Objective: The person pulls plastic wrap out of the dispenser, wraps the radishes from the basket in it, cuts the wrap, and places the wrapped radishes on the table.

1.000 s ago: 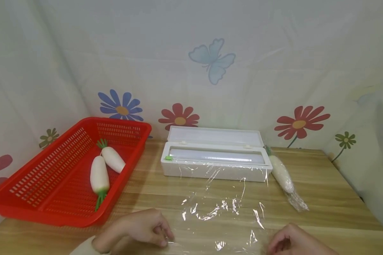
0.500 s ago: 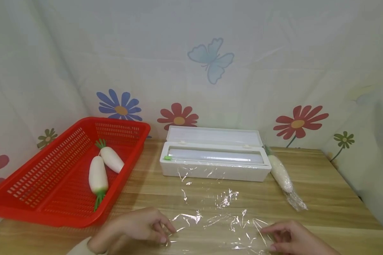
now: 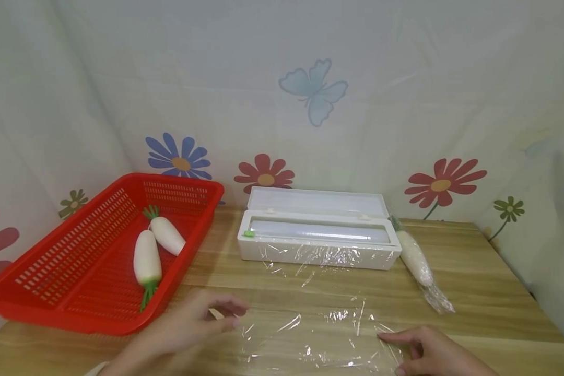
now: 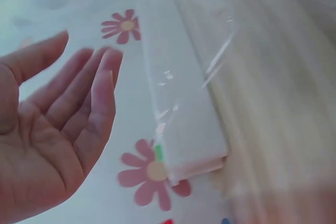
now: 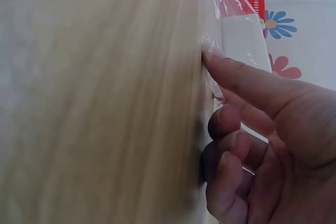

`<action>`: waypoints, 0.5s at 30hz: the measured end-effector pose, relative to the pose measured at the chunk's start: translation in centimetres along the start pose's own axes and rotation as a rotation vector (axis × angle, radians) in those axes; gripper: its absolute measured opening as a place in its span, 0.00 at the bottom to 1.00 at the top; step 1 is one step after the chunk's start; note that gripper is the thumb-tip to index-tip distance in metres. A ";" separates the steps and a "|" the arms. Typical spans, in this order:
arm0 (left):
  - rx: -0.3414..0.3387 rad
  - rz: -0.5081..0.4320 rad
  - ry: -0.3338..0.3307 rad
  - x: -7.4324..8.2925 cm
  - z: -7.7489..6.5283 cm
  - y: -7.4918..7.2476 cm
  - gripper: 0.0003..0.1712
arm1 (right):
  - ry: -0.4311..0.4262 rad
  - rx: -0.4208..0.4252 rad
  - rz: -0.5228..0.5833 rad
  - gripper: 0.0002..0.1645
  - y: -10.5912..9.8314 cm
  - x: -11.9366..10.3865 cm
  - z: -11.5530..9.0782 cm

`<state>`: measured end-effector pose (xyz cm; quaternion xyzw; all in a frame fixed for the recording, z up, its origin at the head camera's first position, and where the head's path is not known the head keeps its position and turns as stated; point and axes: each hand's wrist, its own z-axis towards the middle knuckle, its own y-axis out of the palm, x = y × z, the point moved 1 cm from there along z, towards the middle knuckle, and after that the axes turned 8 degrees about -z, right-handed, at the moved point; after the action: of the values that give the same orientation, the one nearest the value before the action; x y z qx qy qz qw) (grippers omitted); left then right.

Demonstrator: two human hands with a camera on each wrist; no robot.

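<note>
Clear plastic wrap (image 3: 305, 334) runs from the white wrap dispenser (image 3: 319, 256) across the table towards me. My left hand (image 3: 202, 316) is lifted over the film's left side, fingers apart and holding nothing; the left wrist view shows its bare palm (image 4: 58, 124). At the film's near right corner is my right hand (image 3: 427, 352). Its index finger reaches forward onto the film, and the thumb lies apart from it. Other fingers of that hand (image 5: 262, 140) are bent in the right wrist view, with a fingertip against the film's edge.
A red basket (image 3: 183, 292) stands at the left with two white radishes (image 3: 147, 258) inside. One radish (image 3: 413, 256) wrapped in film lies right of the dispenser, whose lid (image 3: 317, 201) is raised. A flowered cloth hangs behind the table (image 3: 498, 292).
My left hand has let go of the film edge, spread its fingers and moved up and left. The right hand's fingers have loosened from a tighter curl at the film's corner.
</note>
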<state>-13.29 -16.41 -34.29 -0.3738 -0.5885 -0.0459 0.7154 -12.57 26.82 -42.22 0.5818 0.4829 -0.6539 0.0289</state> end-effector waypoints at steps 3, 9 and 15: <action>0.120 0.025 -0.067 1.1 -0.8 -1.1 0.18 | 0.046 -0.006 0.005 0.34 0.0 -0.1 0.1; 0.431 0.101 -0.211 2.0 -2.0 -3.9 0.23 | 0.097 -0.013 0.008 0.34 0.0 -0.4 0.1; 0.583 0.192 -0.253 -0.7 -2.6 -7.5 0.29 | 0.112 0.001 0.014 0.34 0.0 -0.5 0.1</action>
<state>-15.18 -23.53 -31.34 -0.2098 -0.6232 0.2389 0.7145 -12.50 26.44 -41.88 0.6206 0.4794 -0.6204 0.0061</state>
